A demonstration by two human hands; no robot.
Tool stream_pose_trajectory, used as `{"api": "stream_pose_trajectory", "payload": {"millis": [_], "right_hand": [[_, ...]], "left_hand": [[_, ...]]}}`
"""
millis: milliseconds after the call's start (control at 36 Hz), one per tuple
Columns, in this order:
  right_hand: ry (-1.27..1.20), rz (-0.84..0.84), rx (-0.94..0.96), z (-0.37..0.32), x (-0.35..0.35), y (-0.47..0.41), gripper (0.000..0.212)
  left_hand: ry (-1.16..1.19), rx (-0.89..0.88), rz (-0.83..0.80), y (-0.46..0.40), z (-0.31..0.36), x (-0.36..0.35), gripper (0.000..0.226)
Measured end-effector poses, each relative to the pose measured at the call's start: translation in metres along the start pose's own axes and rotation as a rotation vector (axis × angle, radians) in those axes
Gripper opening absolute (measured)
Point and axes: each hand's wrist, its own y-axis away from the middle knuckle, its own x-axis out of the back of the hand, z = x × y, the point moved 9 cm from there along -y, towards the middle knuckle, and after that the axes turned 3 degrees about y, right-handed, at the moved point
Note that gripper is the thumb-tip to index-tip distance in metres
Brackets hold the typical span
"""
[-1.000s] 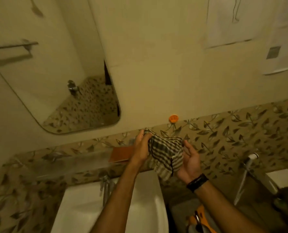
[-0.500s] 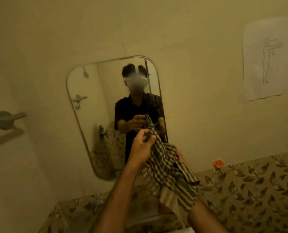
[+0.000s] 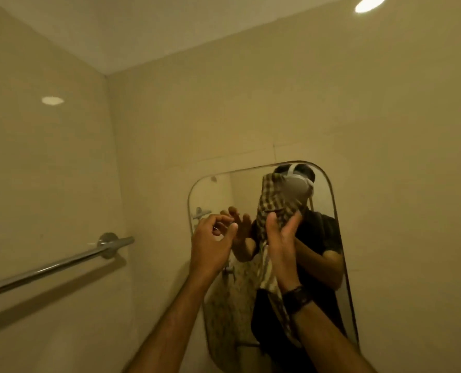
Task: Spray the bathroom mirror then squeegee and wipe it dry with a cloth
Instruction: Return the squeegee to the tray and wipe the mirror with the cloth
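Head view, reading from nine o'clock across to three: a round, polished metal towel bar (image 3: 62, 266) runs along the smooth, glossy left wall (image 3: 43, 162) on a disc-shaped mount. Near six o'clock the left hand (image 3: 212, 244) is raised in front of the mirror (image 3: 340, 265), its fingers loosely curled with the tips apart, holding nothing. Just to its right, the right hand (image 3: 280, 246) stands upright, palm turned toward the left hand, its fingers mostly straight and pressing the cloth (image 3: 268, 208) against the glass; whether the thumb also clasps it cannot be told. That cloth is soft, woven, checked in dark and pale bands. Its long axis runs near vertical, the upper end toward twelve o'clock by the mirror's top edge, the tail hanging toward six past a dark wristband (image 3: 296, 296). Tall and rounded at the corners, the mirror sits at about four o'clock on the plain back wall.
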Motion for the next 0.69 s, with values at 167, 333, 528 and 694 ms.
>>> {"api": "stream_pose_trajectory", "payload": {"millis": [167, 333, 528, 694], "right_hand": [[0.809, -0.361, 0.486, 0.01, -0.141, -0.005, 0.069], [1.377, -0.526, 0.729, 0.065, -0.176, -0.017, 0.072], [1.624, -0.327, 0.94, 0.046, -0.195, -0.036, 0.065], [1.643, -0.418, 0.952, 0.063, -0.197, -0.026, 0.066]], "left_hand": [[0.069, 0.1, 0.261, -0.033, -0.041, 0.053, 0.005], [0.047, 0.151, 0.379, -0.053, -0.084, 0.088, 0.011], [-0.167, -0.042, 0.378, -0.07, -0.098, 0.092, 0.033], [-0.398, -0.276, 0.18, -0.075, -0.108, 0.055, 0.063]]}}
